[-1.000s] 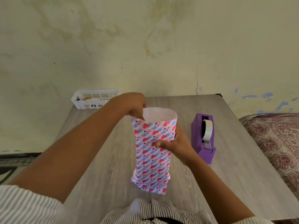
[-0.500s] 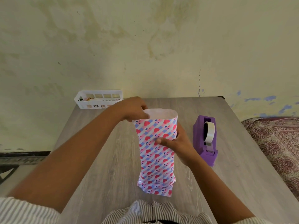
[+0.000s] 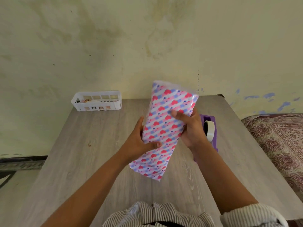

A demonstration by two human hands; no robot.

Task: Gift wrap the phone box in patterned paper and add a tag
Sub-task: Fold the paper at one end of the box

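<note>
I'm holding the wrapped box (image 3: pixel 165 128) tilted above the tabletop (image 3: pixel 85 153); my left hand (image 3: pixel 139 141) and right hand (image 3: pixel 191 128) are gripping its sides, fingers curled round it.

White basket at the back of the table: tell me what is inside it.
Through the slots of the white basket a few small items show, some pinkish, one dark. They are too small to identify, and the basket's wall hides the rest.

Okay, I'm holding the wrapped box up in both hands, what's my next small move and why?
Probably lay the parcel flat on the table and fold in one loose end. Both hands, left and right, grip it tilted in the air, its paper ends look unfolded, and the tape dispenser sits beside your right hand.
</note>
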